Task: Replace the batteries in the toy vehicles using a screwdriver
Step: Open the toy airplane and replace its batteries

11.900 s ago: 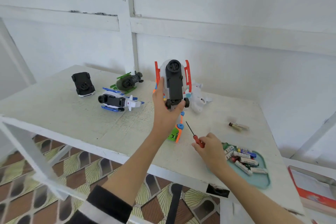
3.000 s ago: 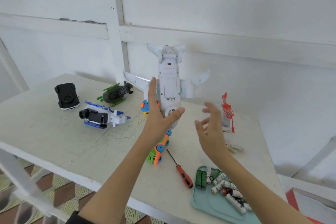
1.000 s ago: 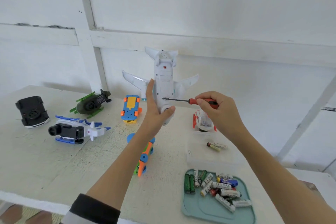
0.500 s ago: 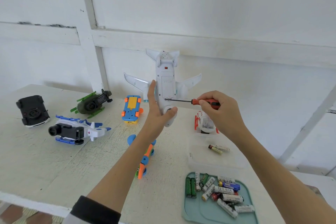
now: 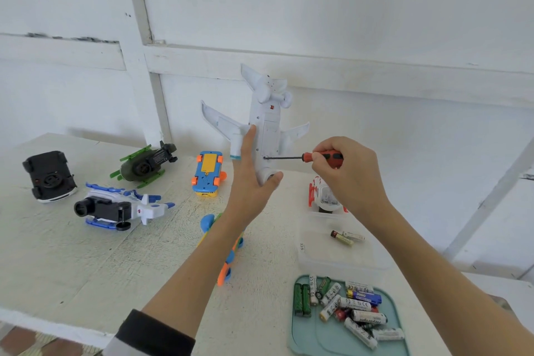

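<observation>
My left hand (image 5: pixel 250 182) holds a white toy airplane (image 5: pixel 267 121) upright above the table, belly toward me, nose down between thumb and fingers. My right hand (image 5: pixel 345 170) grips the red handle of a screwdriver (image 5: pixel 306 156). Its black shaft lies level, with the tip against the plane's belly just below the battery cover. A teal tray (image 5: pixel 303 335) at the front right holds several loose batteries (image 5: pixel 351 305). A clear plastic box (image 5: pixel 323 251) behind it contains two more batteries (image 5: pixel 346 237).
On the white table (image 5: pixel 57 254) lie a black car (image 5: pixel 49 175), a green helicopter (image 5: pixel 144 163), a blue-and-white helicopter (image 5: pixel 118 206), a blue-and-orange bus (image 5: pixel 208 173), a colourful toy (image 5: pixel 228 257) under my left forearm and a red-and-white toy (image 5: pixel 323 196). A white wall stands behind.
The airplane has turned a little, its tail now leaning right. The screwdriver stays on the belly with my right hand gripping its handle. The view has shifted slightly.
</observation>
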Demonstrator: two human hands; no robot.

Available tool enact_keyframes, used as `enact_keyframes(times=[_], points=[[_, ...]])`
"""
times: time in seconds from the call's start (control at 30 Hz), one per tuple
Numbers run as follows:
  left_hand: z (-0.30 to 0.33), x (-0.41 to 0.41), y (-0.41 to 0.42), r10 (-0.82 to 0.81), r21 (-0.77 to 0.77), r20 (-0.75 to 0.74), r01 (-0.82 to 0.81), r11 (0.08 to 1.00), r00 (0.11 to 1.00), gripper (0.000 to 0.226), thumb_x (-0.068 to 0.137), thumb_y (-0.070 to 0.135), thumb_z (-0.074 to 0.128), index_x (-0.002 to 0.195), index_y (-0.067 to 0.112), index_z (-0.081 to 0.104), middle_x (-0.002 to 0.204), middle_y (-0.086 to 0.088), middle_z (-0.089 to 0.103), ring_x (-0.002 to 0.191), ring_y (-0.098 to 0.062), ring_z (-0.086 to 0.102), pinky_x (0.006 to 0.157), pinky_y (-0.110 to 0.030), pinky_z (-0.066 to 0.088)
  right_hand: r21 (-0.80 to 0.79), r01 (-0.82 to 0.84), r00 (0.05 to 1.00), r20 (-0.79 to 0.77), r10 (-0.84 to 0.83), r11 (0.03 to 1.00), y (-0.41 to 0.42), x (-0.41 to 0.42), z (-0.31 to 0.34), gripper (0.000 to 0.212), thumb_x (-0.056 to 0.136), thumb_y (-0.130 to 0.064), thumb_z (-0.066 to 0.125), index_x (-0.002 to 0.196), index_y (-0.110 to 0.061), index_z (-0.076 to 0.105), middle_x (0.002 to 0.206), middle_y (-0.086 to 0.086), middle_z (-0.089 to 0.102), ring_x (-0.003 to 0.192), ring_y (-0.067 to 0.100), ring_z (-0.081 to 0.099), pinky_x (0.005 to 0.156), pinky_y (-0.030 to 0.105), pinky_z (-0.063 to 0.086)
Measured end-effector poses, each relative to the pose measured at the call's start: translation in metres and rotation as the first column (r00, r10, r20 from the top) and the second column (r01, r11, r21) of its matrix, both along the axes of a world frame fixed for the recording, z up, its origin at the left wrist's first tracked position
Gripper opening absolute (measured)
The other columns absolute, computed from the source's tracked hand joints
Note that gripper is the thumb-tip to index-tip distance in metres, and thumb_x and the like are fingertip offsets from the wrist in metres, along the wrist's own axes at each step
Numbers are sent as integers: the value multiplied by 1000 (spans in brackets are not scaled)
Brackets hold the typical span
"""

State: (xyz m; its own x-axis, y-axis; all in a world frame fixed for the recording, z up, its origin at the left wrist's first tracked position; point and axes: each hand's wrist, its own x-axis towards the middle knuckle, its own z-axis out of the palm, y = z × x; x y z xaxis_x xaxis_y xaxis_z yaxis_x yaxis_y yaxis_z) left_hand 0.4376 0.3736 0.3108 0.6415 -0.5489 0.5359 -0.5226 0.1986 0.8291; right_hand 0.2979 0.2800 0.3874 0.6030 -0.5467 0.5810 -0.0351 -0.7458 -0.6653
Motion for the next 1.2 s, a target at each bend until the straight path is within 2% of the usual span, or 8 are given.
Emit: enact_keyframes(times=[0.1,0.2,0.47,0.7,0.77,0.9,1.03,1.2], points=[[1,-1,-1,-28,-56,-82,23,998,996,90,81,18,67,140,61,14,156,20,18,145,-16,27,113,-55,34,61,12,1000,-10,-12,998,-4,0,1,8,82,-13,61,77,-11,67,65,-5,62,54,3,48,52,12,37],[0,-1,-2,-34,-94,-93,25,995,995,89,78,31,70,136,70,15,161,9,18,145,-31,27,109,-64,33,137,16,1000,-27,-13,990,-10,0,0,9,82,-15,60,78,-12,68,60,-9,56,51,3,46,53,16,38],[2,-5,-3,-46,-79,-124,37,996,991,88,76,33,70,135,68,15,162,4,16,146,-27,28,114,-55,34,131,7,999,-38,-2,991,-8,-2,4,9,81,-15,62,79,-10,69,64,-5,59,56,7,48,56,21,41],[7,-10,-3,-128,-146,-200,100,984,971,82,89,-4,62,147,29,14,154,14,20,124,8,47,89,-8,44,170,13,999,-38,-6,985,-13,-5,4,10,80,-17,61,78,-11,69,69,3,64,63,16,53,59,24,42],[7,-12,-4,-128,-146,-207,99,984,970,80,90,-7,59,147,27,14,154,12,21,118,13,48,87,-8,45,171,21,999,-36,-15,985,-13,-6,6,10,80,-17,61,79,-10,69,72,5,66,67,21,57,62,26,45],[8,-17,-6,-112,-172,-186,79,982,976,83,89,0,64,143,37,15,160,2,17,138,-15,40,93,-9,44,143,42,998,-43,-36,989,-11,-7,6,9,80,-15,61,75,-13,67,65,-2,61,60,14,51,56,19,40],[8,-20,-7,-89,-192,-189,52,980,978,86,86,9,67,134,55,13,161,-2,17,142,-24,35,104,-16,41,153,49,998,-42,-43,987,-12,-7,7,10,80,-14,60,73,-13,67,64,-1,61,59,12,48,56,21,39],[11,-22,-8,-110,-206,-241,59,977,964,81,89,-6,59,144,33,15,158,-3,26,126,-10,49,88,-9,46,174,43,999,-31,-38,984,-15,-8,7,14,81,-11,60,71,-18,66,61,-3,59,54,9,45,51,13,36]])
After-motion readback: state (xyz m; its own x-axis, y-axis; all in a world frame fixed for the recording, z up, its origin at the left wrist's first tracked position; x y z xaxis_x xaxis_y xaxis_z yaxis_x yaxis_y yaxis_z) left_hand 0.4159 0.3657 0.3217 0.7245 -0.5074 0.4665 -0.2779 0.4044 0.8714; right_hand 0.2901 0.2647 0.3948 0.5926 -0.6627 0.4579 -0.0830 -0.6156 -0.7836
